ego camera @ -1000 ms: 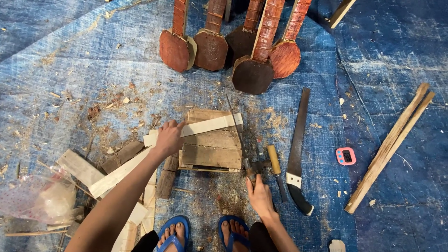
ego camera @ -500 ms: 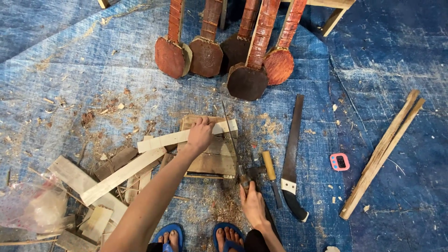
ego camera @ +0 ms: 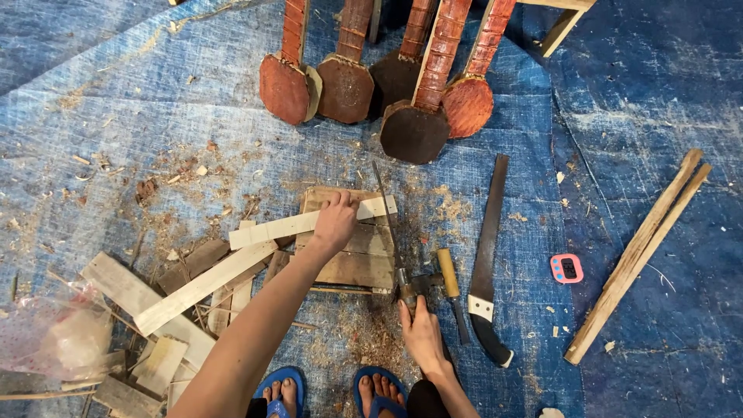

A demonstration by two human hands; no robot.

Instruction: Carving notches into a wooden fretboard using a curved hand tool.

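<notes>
My left hand (ego camera: 335,220) grips a long pale wooden strip (ego camera: 267,229) and holds it flat across a worn wooden block (ego camera: 352,263) on the blue tarp. My right hand (ego camera: 419,331) is closed around the handle of a thin-bladed tool (ego camera: 387,224) whose narrow blade runs up over the block's right side. A chisel with a yellow wooden handle (ego camera: 447,272) lies just right of that hand.
A hand saw with a black handle (ego camera: 487,255) lies to the right, then a small pink timer (ego camera: 566,268) and long wooden sticks (ego camera: 638,251). Several reddish carved instrument bodies (ego camera: 418,131) lean at the top. Pale offcuts (ego camera: 193,288) and a plastic bag (ego camera: 50,337) lie left. My blue sandals (ego camera: 279,385) are below.
My left hand slid the pale strip rightward onto the block and now sits farther right. My right hand stays on the tool by the block's right side.
</notes>
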